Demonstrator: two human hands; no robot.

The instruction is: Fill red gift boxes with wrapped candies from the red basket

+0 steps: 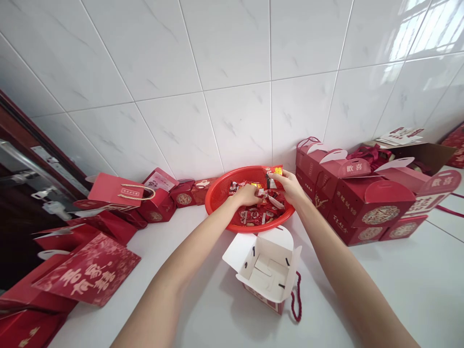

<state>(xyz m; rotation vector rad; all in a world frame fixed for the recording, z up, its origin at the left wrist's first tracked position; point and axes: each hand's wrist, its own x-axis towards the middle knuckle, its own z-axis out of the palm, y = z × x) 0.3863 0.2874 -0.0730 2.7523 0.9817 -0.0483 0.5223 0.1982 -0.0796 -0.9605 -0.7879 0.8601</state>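
R hand: fingers closed in a pinch on packet, at R rear rim of basket. L hand: fingers bent, in basket amongst sweets; can't tell if any held. Basket pos.: tabletop rear edge, approx. ctr. Open box, w/ cord on R side: just fwd. of basket. Stacked boxes: R of basket, nr. rear edge. Cartons: toward L edge.
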